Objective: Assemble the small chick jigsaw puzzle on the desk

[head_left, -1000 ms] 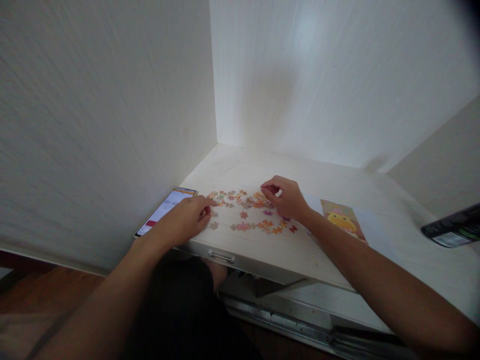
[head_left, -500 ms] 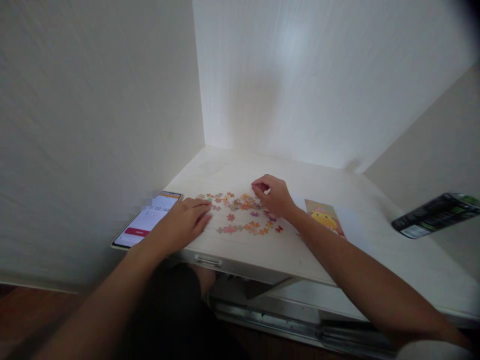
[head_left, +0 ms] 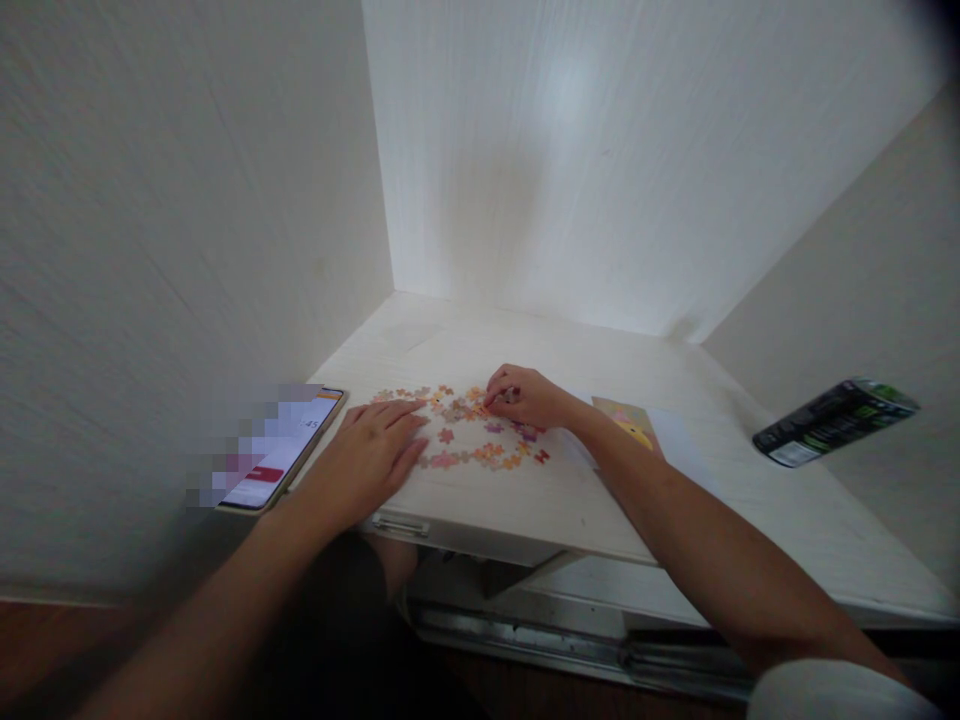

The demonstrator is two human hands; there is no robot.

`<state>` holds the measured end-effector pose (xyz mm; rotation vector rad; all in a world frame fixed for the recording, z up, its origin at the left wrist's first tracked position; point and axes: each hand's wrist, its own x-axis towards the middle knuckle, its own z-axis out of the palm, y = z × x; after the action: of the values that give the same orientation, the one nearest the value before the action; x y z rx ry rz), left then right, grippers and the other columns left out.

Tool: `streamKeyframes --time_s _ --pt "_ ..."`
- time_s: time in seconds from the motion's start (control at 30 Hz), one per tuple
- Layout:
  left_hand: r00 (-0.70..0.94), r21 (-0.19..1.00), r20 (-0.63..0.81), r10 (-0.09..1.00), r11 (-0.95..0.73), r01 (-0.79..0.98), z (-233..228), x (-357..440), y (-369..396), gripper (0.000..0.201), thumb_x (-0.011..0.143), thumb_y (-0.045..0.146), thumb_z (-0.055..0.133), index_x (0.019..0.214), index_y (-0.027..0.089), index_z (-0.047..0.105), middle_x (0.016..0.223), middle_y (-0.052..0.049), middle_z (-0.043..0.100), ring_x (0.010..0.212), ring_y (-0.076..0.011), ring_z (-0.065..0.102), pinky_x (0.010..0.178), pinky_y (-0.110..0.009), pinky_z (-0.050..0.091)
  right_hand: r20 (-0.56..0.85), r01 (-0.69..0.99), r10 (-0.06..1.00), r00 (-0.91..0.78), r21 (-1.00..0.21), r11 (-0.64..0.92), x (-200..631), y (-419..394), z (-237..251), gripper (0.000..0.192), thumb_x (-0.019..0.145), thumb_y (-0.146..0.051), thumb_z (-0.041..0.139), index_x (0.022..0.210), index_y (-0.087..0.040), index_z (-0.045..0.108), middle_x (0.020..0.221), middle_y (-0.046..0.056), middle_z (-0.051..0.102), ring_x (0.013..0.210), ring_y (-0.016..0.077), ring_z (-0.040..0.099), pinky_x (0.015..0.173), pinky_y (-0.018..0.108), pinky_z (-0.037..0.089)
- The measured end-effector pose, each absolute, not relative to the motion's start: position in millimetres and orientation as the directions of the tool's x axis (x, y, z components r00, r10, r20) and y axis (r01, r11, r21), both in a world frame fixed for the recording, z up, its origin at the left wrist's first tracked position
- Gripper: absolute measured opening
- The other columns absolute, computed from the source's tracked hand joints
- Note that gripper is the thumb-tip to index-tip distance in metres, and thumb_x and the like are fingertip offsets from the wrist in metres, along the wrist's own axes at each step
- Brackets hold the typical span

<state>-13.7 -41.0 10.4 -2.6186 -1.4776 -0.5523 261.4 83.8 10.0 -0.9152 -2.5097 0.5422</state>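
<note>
Several small orange and pink puzzle pieces [head_left: 472, 450] lie scattered on a pale wooden desk [head_left: 570, 500]. My left hand [head_left: 371, 455] rests flat on the desk at the left edge of the pieces, fingers spread and pointing right. My right hand [head_left: 525, 397] is curled over the far side of the pieces, fingertips pinched together on them; whether a piece is between the fingers is too small to tell.
A phone [head_left: 281, 450] with a lit screen lies at the desk's left corner by the wall. A picture card [head_left: 626, 420] with a yellow figure lies right of my right wrist. A dark can [head_left: 832, 420] lies at far right. A drawer handle [head_left: 401, 523] sits under the desk edge.
The view has shifted rightward and slightly closer. My left hand has flattened onto the desk. My right hand has lowered onto the far pieces.
</note>
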Motion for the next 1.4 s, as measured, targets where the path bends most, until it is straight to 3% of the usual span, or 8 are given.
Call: streamKeyframes --time_s 0.1,0.3,0.43,0.53,0.7,0.87,1.1,1.4 --pt "0.535 0.140 0.334 0.776 -0.602 0.786 9.7 -1.2 -46.6 0.036 0.100 0.037 0.044 0.127 0.020 0.061 0.145 -0.009 0.053 0.134 -0.0277 0.047 0.111 -0.049 0.036 0.251 0.512 0.667 -0.701 -0.475 0.716 259.5 79.9 11.4 0.009 0.078 -0.023 0.073 0.086 -0.021 0.075 0.096 0.005 0.066 0.084 0.0146 0.060 0.077 0.028 0.047" --pt "0.585 0.169 0.328 0.741 -0.656 0.736 7.2 8.9 -51.6 0.032 0.099 0.033 0.046 0.123 0.019 0.064 0.140 -0.011 0.057 0.130 -0.0289 0.050 0.110 -0.052 0.038 0.233 0.502 0.645 -0.728 -0.461 0.732 257.0 73.3 14.8 0.009 0.077 -0.022 0.073 0.086 -0.019 0.073 0.098 0.006 0.066 0.087 0.0157 0.061 0.081 0.030 0.047" --pt "0.576 0.182 0.387 0.721 -0.671 0.718 4.1 7.2 -50.3 0.027 0.098 0.029 0.049 0.116 0.018 0.067 0.136 -0.010 0.060 0.125 -0.0285 0.052 0.108 -0.051 0.041 0.194 0.513 0.676 -0.711 -0.514 0.687 258.2 71.7 17.1 0.012 0.076 -0.021 0.073 0.088 -0.019 0.072 0.092 0.005 0.068 0.080 0.0143 0.061 0.074 0.028 0.048" --pt "0.570 0.214 0.396 0.720 -0.676 0.705 4.6 8.2 -50.4 0.025 0.097 0.027 0.049 0.111 0.018 0.069 0.127 -0.011 0.064 0.120 -0.0272 0.055 0.105 -0.048 0.043 0.110 0.524 0.695 -0.710 -0.578 0.626 259.4 68.9 22.6 0.012 0.079 -0.025 0.070 0.088 -0.019 0.073 0.075 0.001 0.068 0.064 0.0115 0.057 0.062 0.026 0.045" --pt "0.552 0.259 0.370 0.747 -0.654 0.711 9.6 11.3 -52.3 0.024 0.098 0.025 0.048 0.104 0.019 0.070 0.117 -0.010 0.064 0.111 -0.0252 0.057 0.099 -0.045 0.045 -0.055 0.473 0.587 -0.808 -0.655 0.590 257.9 59.4 33.6 0.022 0.075 -0.037 0.075 0.087 -0.018 0.075 0.064 -0.002 0.064 0.053 0.0094 0.053 0.051 0.023 0.040" --pt "0.525 0.277 0.361 0.770 -0.627 0.728 10.3 11.3 -53.4 0.022 0.095 0.023 0.049 0.101 0.018 0.070 0.113 -0.010 0.062 0.108 -0.0256 0.056 0.096 -0.044 0.045 -0.046 0.423 0.479 -0.877 -0.548 0.722 251.6 49.2 37.0 0.012 0.078 -0.029 0.072 0.084 -0.019 0.076 0.071 0.000 0.065 0.062 0.0106 0.054 0.057 0.024 0.042" --pt "0.532 0.300 0.367 0.763 -0.638 0.709 10.9 11.0 -55.1 0.020 0.092 0.020 0.051 0.100 0.018 0.069 0.109 -0.010 0.061 0.104 -0.0250 0.056 0.093 -0.042 0.047 -0.079 0.497 0.584 -0.808 -0.625 0.602 250.1 50.2 34.2 0.002 0.077 -0.017 0.067 0.078 -0.017 0.068 0.063 -0.002 0.061 0.057 0.0097 0.052 0.052 0.022 0.039" --pt "0.543 0.285 0.377 0.751 -0.651 0.703 9.0 11.6 -54.8 0.018 0.089 0.018 0.054 0.099 0.018 0.068 0.116 -0.010 0.064 0.109 -0.0264 0.057 0.098 -0.046 0.046 0.104 0.446 0.637 -0.764 -0.629 0.637 241.3 53.3 17.8 0.016 0.085 -0.020 0.061 0.094 -0.017 0.075 0.079 0.002 0.072 0.066 0.0110 0.057 0.064 0.024 0.042"
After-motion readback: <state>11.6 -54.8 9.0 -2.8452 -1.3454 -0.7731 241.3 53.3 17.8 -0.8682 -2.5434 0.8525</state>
